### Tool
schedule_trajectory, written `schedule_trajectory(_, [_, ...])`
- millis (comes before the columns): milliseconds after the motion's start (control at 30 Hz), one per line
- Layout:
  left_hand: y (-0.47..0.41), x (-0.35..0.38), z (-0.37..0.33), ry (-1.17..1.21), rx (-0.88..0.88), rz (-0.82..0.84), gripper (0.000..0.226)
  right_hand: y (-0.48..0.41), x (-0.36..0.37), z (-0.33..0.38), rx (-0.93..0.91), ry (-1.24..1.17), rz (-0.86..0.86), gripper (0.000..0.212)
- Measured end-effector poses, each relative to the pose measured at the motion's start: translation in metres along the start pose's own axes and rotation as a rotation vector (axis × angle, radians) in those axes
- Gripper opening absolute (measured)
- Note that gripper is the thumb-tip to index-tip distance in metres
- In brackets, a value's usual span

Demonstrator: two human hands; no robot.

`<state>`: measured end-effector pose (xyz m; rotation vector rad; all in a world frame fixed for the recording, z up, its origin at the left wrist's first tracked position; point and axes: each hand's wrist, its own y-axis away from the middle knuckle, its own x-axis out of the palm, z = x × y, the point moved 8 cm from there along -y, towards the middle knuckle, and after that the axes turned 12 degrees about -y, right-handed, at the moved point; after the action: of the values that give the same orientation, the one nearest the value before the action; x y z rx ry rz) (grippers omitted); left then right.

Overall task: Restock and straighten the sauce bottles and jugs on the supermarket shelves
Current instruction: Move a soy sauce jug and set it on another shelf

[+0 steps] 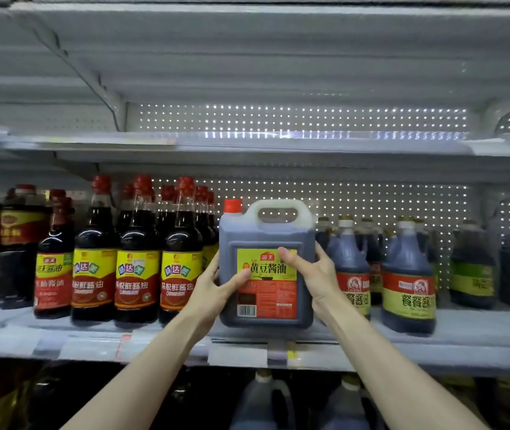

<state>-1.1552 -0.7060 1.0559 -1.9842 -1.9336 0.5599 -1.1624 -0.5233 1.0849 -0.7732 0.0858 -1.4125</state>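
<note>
Supermarket shelf (pixel 464 328), jug (pixel 266 268) between gripping hands

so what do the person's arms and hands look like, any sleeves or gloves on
No sleeves or gloves in view. The left forearm and right forearm are bare down to the frame's bottom edge. The left hand and right hand carry no watch, bracelet or ring that shows.

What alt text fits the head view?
Left hand and right hand grip a large red-capped soy sauce jug upright at the front of a supermarket shelf. Dark red-capped bottles stand to its left, smaller jugs to its right.
</note>
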Motion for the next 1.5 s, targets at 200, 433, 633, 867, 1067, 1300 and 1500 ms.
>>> schedule_trajectory(200, [-0.038,-0.002,0.019,-0.024,-0.004,0.012,0.072,-0.032,-0.006,-0.023,0.041,-0.002,-0.032,0.069])
schedule_trajectory(433, [-0.061,-0.004,0.046,-0.061,-0.043,0.012,0.076,-0.055,-0.016,-0.048,0.11,0.013,-0.083,0.076])
schedule_trajectory(633, [-0.07,-0.002,0.063,-0.079,-0.028,0.012,0.06,-0.067,-0.03,-0.073,0.152,0.036,-0.117,0.075])
schedule_trajectory(867, [-0.076,0.0,0.073,-0.071,-0.039,0.034,0.07,-0.072,-0.038,-0.085,0.22,0.118,-0.101,0.09])
schedule_trajectory(1067, [-0.077,-0.002,0.071,-0.114,-0.038,0.033,0.063,-0.069,-0.036,-0.084,0.234,0.164,-0.09,0.092])
schedule_trajectory(1300, [-0.071,-0.001,0.066,-0.197,-0.071,0.04,0.064,-0.051,-0.035,-0.073,0.175,0.313,-0.084,0.065])
schedule_trajectory(1500, [-0.053,-0.009,0.069,-0.277,-0.088,0.022,0.072,-0.036,-0.043,-0.071,0.192,0.512,-0.081,0.058])
